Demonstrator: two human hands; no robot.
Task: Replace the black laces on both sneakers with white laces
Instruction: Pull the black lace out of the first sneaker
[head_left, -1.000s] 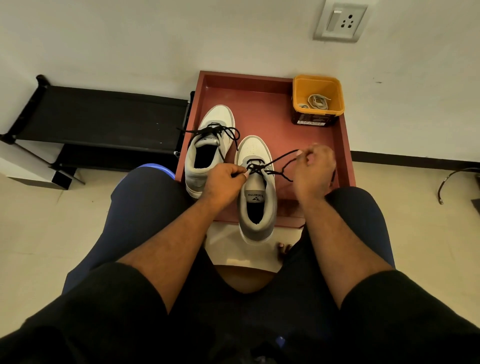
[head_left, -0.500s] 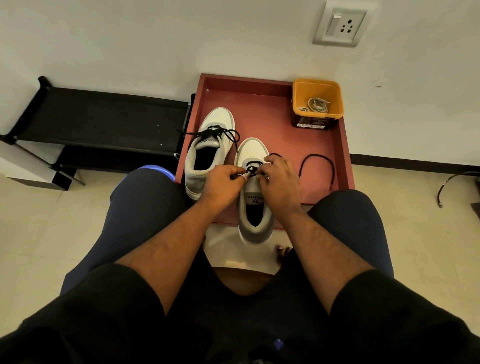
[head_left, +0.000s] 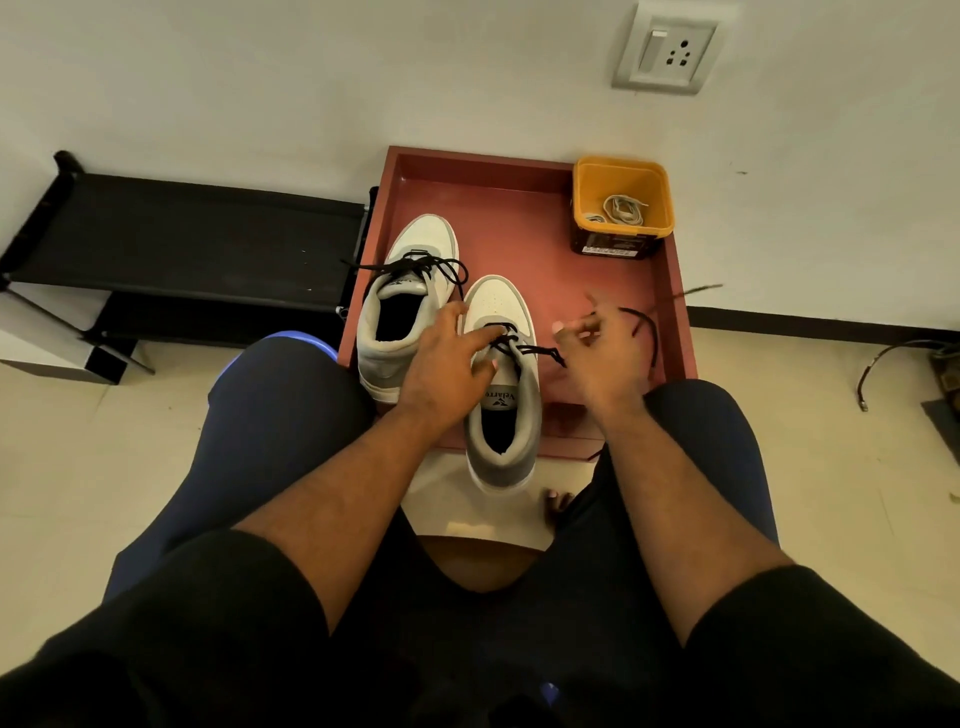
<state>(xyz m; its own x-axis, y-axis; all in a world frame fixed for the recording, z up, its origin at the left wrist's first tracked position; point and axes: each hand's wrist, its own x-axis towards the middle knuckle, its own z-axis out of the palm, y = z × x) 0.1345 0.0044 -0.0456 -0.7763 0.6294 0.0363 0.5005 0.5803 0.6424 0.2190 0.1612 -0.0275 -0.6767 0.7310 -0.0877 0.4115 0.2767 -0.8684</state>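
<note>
On the tray (head_left: 670, 291), left hand (head_left: 447, 364) rests flat-fingered on the near sneaker (head_left: 501, 395); right hand (head_left: 605, 358), just beside it, pinches its black lace (head_left: 537, 352).

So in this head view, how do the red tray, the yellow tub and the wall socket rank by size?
1. red tray
2. yellow tub
3. wall socket
The tub and socket look close; nearness makes that unsure.
</note>
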